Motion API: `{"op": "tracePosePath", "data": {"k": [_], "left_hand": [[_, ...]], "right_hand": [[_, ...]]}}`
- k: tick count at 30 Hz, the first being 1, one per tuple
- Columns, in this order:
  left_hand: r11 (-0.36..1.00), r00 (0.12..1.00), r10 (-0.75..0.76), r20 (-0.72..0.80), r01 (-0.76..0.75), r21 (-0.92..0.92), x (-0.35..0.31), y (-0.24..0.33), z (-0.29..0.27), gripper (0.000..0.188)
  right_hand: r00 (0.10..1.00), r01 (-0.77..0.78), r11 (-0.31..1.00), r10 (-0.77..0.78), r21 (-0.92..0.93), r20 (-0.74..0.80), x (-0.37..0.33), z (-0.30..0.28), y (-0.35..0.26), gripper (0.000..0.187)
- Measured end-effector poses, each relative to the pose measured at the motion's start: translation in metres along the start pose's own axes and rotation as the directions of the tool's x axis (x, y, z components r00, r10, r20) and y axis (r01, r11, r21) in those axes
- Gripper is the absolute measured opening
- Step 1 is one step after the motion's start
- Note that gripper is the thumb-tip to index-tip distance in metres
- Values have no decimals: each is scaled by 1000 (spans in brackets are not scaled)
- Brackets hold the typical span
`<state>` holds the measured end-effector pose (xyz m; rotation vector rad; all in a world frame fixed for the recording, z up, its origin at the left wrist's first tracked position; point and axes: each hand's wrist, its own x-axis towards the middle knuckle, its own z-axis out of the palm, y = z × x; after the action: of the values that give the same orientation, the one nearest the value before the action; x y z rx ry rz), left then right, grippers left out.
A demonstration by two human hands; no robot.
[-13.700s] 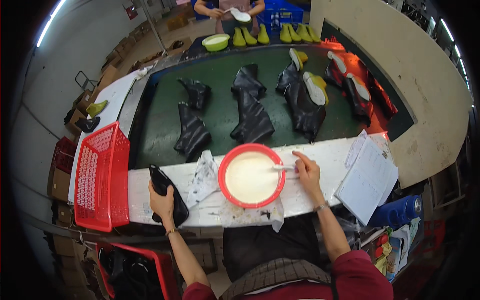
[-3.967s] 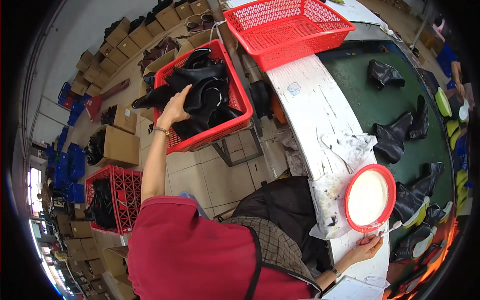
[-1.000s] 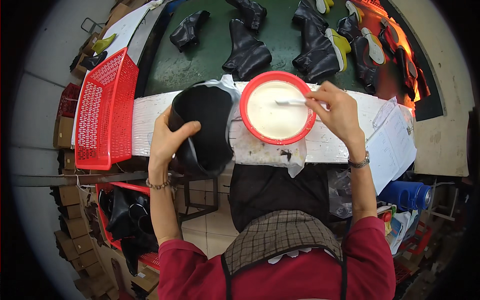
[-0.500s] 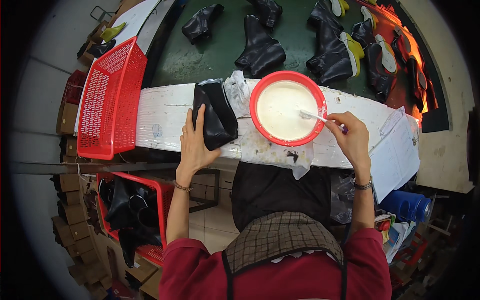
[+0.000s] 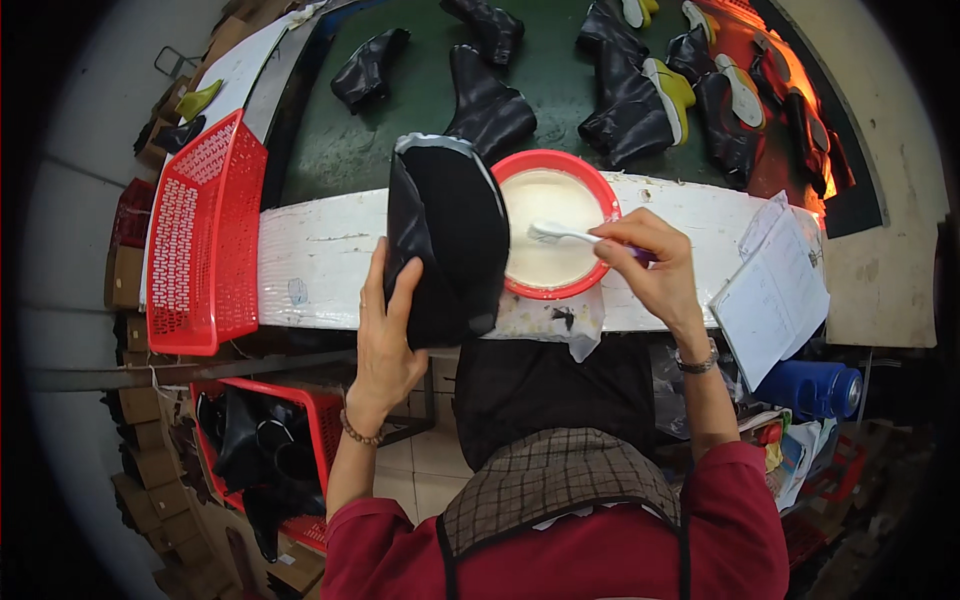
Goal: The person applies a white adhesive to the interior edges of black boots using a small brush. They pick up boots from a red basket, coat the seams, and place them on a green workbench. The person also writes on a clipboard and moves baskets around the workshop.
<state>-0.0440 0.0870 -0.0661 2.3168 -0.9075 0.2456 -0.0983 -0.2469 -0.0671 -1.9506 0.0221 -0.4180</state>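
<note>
My left hand (image 5: 387,345) grips the side of a black leather boot upper (image 5: 455,230), raised off the white bench with its dark opening and pale top edge showing. The upper hides the left rim of a red bowl (image 5: 560,160) that holds a creamy white paste (image 5: 550,268). Between the fingers of my right hand (image 5: 655,265) is a white and purple toothbrush (image 5: 578,236). Its bristle end shows over the paste near the upper; whether it touches either I cannot tell.
Several black boots (image 5: 490,105) lie on the green conveyor belt (image 5: 340,150) behind the white bench (image 5: 310,265). A red basket (image 5: 205,260) stands at the left, and another basket (image 5: 325,425) below holds boot uppers. Papers (image 5: 775,295) and a blue jug (image 5: 810,390) are at the right.
My left hand has lifted the boot upper off the bench and brought it up beside the bowl. The toothbrush has moved left over the paste, toward the upper. The whole view has shifted slightly.
</note>
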Motion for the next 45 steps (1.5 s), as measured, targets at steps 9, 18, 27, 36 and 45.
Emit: {"op": "tracePosePath", "data": {"k": [9, 18, 27, 36, 45], "left_hand": [[941, 965, 262, -15, -259, -219, -6, 13, 2, 104], [931, 991, -101, -88, 63, -360, -15, 13, 9, 104], [940, 954, -114, -277, 13, -342, 7, 33, 18, 105], [930, 861, -30, -508, -162, -331, 20, 24, 36, 113], [895, 802, 221, -555, -393, -212, 27, -26, 48, 96]], "right_hand": [[969, 200, 976, -210, -88, -127, 52, -5, 9, 18], [986, 167, 984, -165, 65, -29, -5, 10, 11, 18], [947, 275, 961, -269, 11, -174, 8, 11, 1, 22], [966, 240, 970, -235, 40, -106, -19, 12, -10, 25], [958, 276, 960, -270, 58, -93, -28, 17, -29, 28]]}}
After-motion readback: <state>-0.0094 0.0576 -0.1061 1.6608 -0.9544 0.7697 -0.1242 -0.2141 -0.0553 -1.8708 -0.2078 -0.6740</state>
